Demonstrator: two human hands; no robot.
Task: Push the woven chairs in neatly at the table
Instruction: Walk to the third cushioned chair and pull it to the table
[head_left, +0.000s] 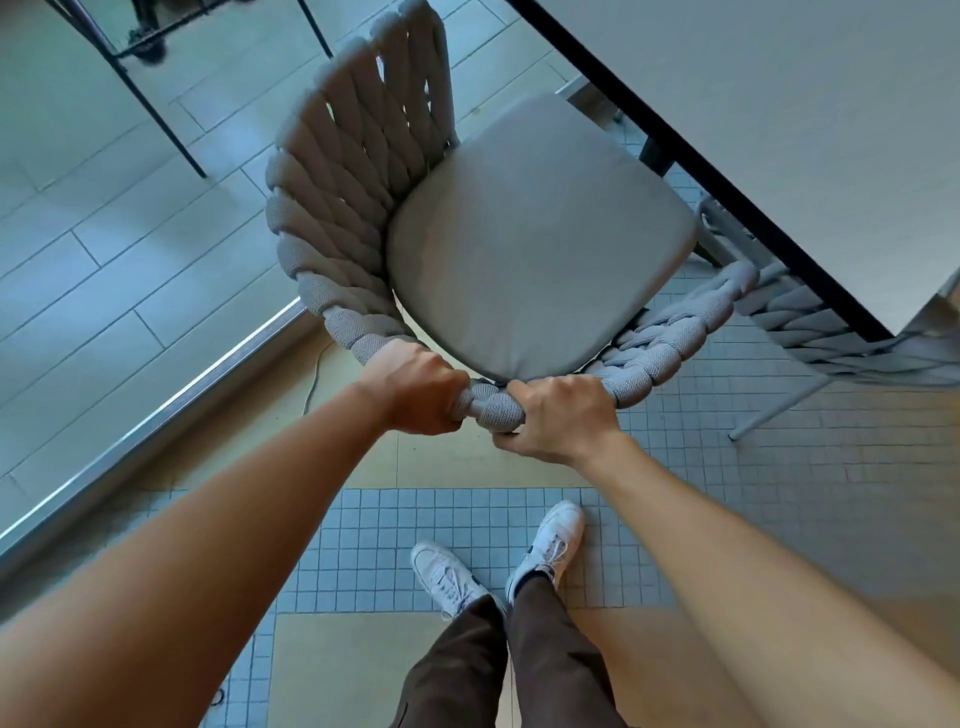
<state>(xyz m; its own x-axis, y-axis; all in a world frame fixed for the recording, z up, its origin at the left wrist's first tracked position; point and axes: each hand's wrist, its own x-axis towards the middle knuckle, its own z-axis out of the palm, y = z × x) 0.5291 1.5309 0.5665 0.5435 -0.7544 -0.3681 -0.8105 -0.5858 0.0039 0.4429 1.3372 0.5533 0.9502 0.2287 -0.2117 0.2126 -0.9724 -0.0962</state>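
A grey woven chair (332, 208) with a taupe seat cushion (535, 234) stands in front of me, turned at an angle to the white table (779, 130). Its front right corner lies close to the table's dark edge. My left hand (415, 389) and my right hand (561, 415) both grip the top of its thick braided backrest, side by side. A second woven chair (810, 317) sits at the right, partly under the table's corner.
A metal floor rail (156, 410) runs diagonally at the left, with plank flooring beyond it. Thin black legs of another piece of furniture (156, 114) stand at the upper left. My feet in white shoes (498, 561) are on small mosaic tiles.
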